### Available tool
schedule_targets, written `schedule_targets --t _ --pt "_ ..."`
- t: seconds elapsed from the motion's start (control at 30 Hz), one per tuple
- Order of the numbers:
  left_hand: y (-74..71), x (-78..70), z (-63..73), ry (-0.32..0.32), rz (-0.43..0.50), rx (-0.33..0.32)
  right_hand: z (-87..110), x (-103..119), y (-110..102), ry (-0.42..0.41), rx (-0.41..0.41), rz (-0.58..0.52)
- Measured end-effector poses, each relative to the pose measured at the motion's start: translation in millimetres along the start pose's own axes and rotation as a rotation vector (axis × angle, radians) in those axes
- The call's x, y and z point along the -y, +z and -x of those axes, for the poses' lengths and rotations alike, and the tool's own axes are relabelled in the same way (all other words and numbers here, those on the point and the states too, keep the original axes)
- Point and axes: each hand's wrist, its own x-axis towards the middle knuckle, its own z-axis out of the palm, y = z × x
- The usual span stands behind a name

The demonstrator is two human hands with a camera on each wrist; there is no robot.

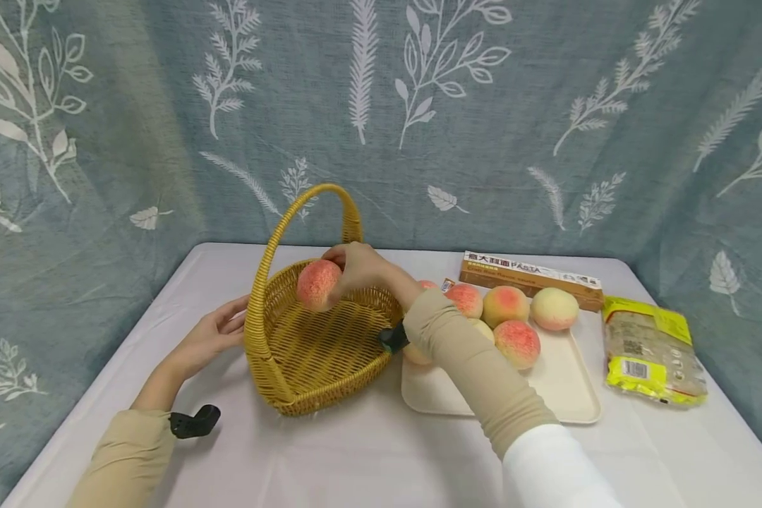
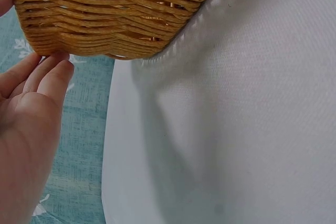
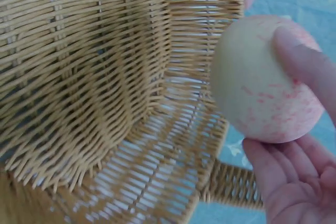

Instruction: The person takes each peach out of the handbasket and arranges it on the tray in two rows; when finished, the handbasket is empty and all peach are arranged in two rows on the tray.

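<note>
My right hand pinches a pink-and-cream peach above the far side of a yellow wicker basket. In the right wrist view the thumb lies on one side of the peach and the fingers on the other, near the basket's rim and handle. Beside the basket's left end is my left hand, its fairly straight fingers touching the outside of the weave. The left wrist view shows those fingertips against the basket wall. The visible inside of the basket holds nothing.
To the right, a cream tray bears several peaches, partly hidden by my right forearm. Behind it lies a long pasta box. A yellow-and-clear food packet lies at the table's right. The basket's tall handle arches upward.
</note>
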Motion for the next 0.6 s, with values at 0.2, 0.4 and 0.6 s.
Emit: schedule_targets --t 0.2,0.4,0.6 --pt "-1.2 0.5 0.1 -0.003 -0.012 -0.002 21.4 -5.0 -11.8 -0.024 -0.011 -0.212" --pt "-1.1 0.7 -0.7 0.022 0.01 0.012 42.1 -15.5 -19.2 -0.033 -0.021 -0.338" --pt "0.5 -0.4 -4.0 0.016 0.003 0.015 65.4 -29.9 -29.5 -0.029 -0.063 -0.4"
